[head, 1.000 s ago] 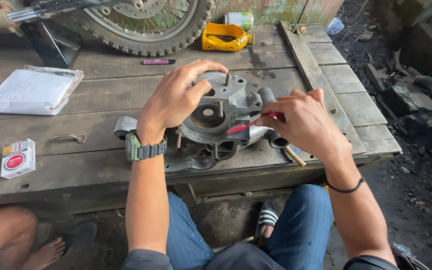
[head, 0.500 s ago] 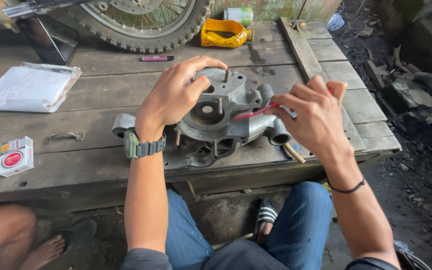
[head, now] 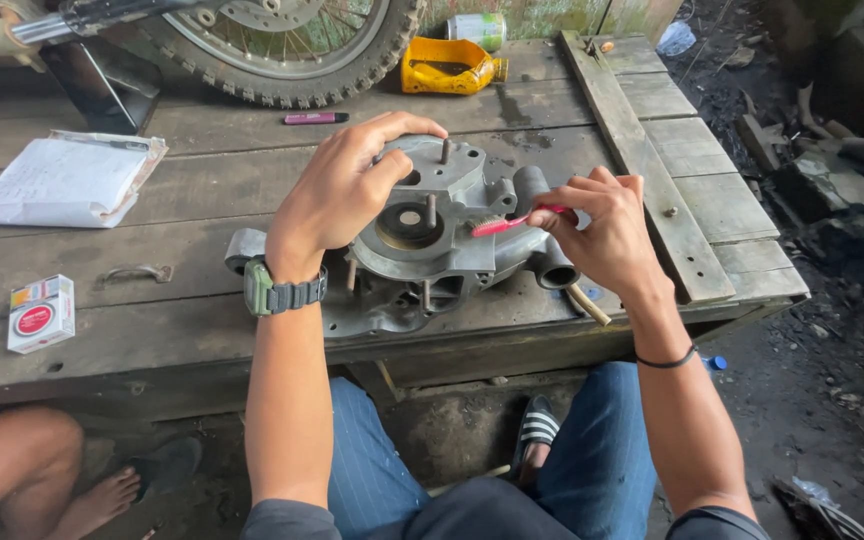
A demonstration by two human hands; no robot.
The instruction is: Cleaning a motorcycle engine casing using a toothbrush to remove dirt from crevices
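A grey metal engine casing (head: 432, 235) lies near the front edge of the wooden bench (head: 192, 190), right of its middle. The left hand (head: 342, 190) rests on top of the casing's left side, fingers curled over its upper rim and gripping it. The right hand (head: 602, 235) sits just beside the casing's right side, pinched shut on a red-handled brush (head: 512, 222) whose bristled head touches the casing close to its round centre recess.

A small white box with a red round mark (head: 40, 313) lies near the bench's front left corner. Further back on the left lies a white notepad (head: 62, 182) with curled pages. A slim purple marker pen (head: 315, 118) lies toward the back edge, just in front of a knobbly motorcycle tyre (head: 292, 55). A yellow container (head: 447, 65) lies on its side at the back, with a green-and-white can (head: 479, 30) just behind it. A raised plank (head: 642, 160) runs along the bench's right side. Another person's bare foot (head: 102, 500) shows below the bench, at the lower left.
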